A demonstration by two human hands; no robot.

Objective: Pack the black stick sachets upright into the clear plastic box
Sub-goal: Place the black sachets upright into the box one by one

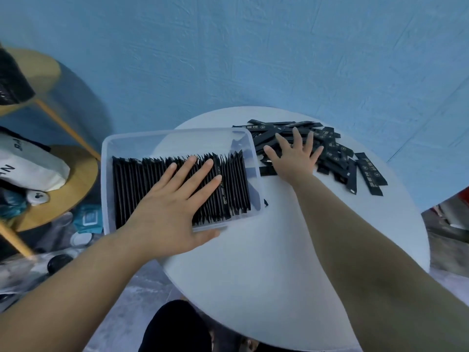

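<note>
Boxed sachets (132,186) under left fingers (203,168) (spread flat)

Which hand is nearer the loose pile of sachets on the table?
Right. The right hand lies spread on the loose pile; the left hand rests flat on the packed sachets in the clear box, off to the pile's left.
</note>
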